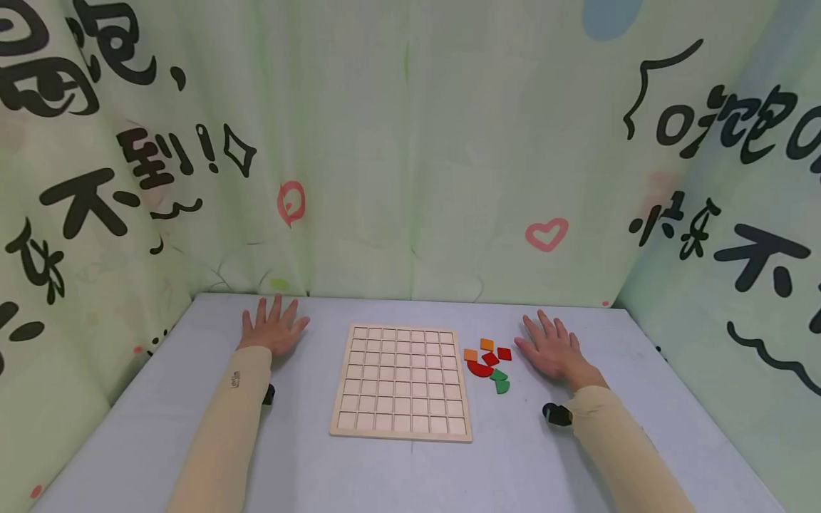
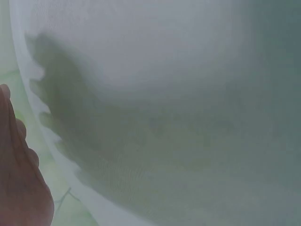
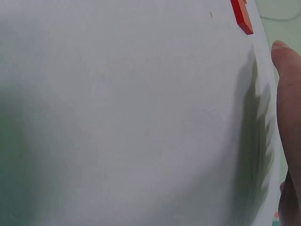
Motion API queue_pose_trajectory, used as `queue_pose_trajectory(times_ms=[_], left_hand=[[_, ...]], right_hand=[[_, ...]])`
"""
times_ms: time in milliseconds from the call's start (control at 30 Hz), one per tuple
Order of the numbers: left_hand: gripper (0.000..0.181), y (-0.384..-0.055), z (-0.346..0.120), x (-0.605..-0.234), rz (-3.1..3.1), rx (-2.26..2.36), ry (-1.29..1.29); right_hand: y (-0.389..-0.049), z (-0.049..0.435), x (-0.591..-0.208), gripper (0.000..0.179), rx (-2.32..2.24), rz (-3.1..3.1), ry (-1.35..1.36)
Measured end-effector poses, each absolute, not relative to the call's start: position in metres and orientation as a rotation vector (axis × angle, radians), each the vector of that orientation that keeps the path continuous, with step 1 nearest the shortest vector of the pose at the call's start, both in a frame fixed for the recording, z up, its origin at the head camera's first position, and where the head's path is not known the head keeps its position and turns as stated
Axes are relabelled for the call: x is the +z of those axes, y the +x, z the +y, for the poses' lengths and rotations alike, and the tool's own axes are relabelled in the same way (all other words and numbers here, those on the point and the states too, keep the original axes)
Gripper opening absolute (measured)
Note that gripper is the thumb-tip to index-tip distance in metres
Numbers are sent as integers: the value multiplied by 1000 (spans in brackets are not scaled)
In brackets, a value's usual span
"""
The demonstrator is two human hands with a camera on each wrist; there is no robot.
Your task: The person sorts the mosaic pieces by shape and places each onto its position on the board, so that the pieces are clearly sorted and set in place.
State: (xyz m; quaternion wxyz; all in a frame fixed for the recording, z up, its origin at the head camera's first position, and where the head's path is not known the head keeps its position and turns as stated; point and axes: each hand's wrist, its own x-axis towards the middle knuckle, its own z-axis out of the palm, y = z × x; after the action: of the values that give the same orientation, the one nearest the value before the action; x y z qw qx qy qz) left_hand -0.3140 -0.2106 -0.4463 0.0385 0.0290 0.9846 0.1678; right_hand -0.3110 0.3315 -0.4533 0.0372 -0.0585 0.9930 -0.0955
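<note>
My left hand [image 1: 272, 333] is spread with straight fingers over the far left of the table, left of a wooden grid board [image 1: 400, 436]. My right hand [image 1: 553, 350], also with fingers spread, is right of a small group of coloured pieces. Neither hand holds anything. The group has two orange squares [image 1: 487, 345], two red squares [image 1: 504, 353], a red half-round piece [image 1: 479, 370] and two green pieces [image 1: 502, 387]. In the right wrist view a red piece [image 3: 242, 18] shows near the thumb. Shadows of both hands fall on the cloth in the wrist views.
A white cloth covers the table [image 1: 410, 484]. Printed curtains [image 1: 410, 157] close off its back and both sides. Dark wrist cameras [image 1: 556, 414] are strapped under both forearms. The board lies flat in the middle, its grid of square cells bare.
</note>
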Motion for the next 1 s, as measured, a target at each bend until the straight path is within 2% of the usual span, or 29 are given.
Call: queue_pose_trajectory(times_ms=[200, 333, 567, 733, 1000], left_hand=[[78, -318, -214, -451, 3002, 524, 109], [67, -322, -204, -449, 2958, 597, 262], [50, -315, -168, -440, 2745, 1068, 493], [34, -301, -155, -442, 2651, 1204, 573], [27, -294, -157, -462, 2643, 1219, 633]], right_hand=[[-310, 332, -453, 74, -285, 3098, -217], [-312, 329, -454, 65, -321, 3179, -273], [-310, 300, -447, 48, -767, 3128, -257], [-304, 279, -443, 44, -913, 3082, -234], [-296, 267, -443, 41, -1009, 3051, -184]])
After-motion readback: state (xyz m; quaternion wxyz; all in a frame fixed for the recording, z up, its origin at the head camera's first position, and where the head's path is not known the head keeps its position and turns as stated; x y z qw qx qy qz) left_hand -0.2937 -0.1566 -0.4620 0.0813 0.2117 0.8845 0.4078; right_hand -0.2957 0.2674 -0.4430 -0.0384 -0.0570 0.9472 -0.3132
